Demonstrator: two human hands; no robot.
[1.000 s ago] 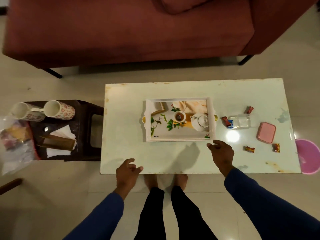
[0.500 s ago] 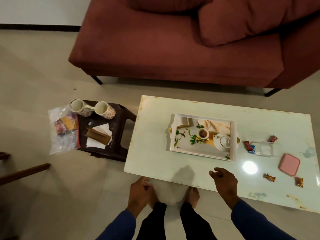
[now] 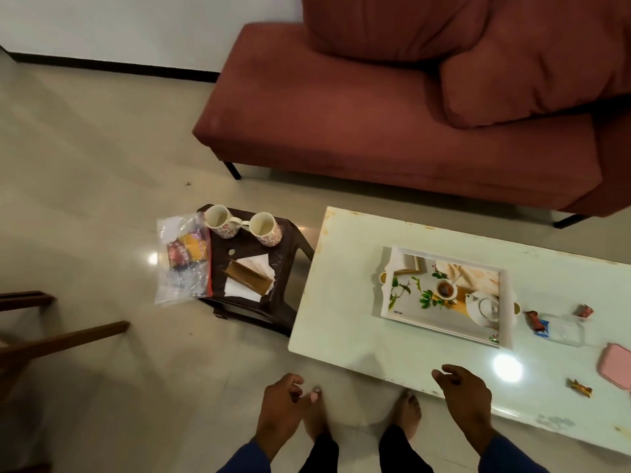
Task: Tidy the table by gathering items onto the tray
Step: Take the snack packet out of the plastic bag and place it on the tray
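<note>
Now the person is standing at the near edge of the white table (image 3: pixel 341 302), both hands hanging low and holding nothing. The left hand (image 3: pixel 278 409) is hovering over the floor just left of the table's near corner, fingers loosely curled and empty; the right hand (image 3: pixel 466 402) is hovering over the table's near edge, fingers relaxed and slightly bent, gripping nothing. The tray (image 3: pixel 396 310), white-rimmed and printed with a teapot, cup and leaves, is lying flat toward the middle of the table, beyond the right hand and apart from it. To its right, small items are lying scattered on the tabletop: a clear container (image 3: pixel 565 331) with a wrapped candy (image 3: pixel 537 322) touching its left side, another candy (image 3: pixel 584 311) at its far corner, a third candy (image 3: pixel 579 388) nearer, and a pink lid (image 3: pixel 616 365) cut off by the right edge. Left of the table a dark stool (image 3: pixel 290 295) is carrying two floral mugs (image 3: pixel 218 221), side by side at its far edge, and a wooden holder (image 3: pixel 246 282) resting on white tissues (image 3: pixel 235 291). A plastic bag (image 3: pixel 182 264) of packets is leaning against the stool's left side. Beyond everything a red sofa (image 3: pixel 392 131) is standing.
</note>
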